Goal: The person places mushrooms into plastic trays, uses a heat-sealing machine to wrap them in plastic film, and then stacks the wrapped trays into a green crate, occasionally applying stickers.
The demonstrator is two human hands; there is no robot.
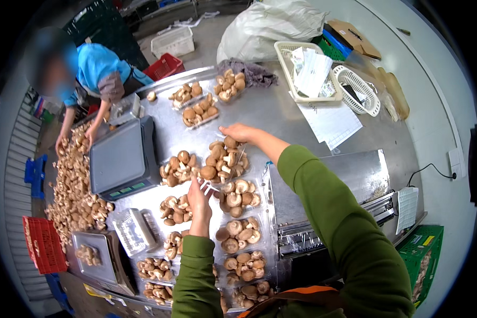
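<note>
A clear plastic tray heaped with brown shiitake mushrooms is between my two hands. My left hand grips its near left corner, the fingertips partly hidden by the tray. At the far edge, my right hand holds it with the thumb and fingers. The tray is over other filled trays, and I cannot tell whether it touches them. One tray of mushrooms sits just left of it, another just below.
Several more filled trays line the steel table. Left are a digital scale, a second scale, empty trays and a mushroom pile handled by a co-worker. A wrapping machine stands right; baskets lie beyond.
</note>
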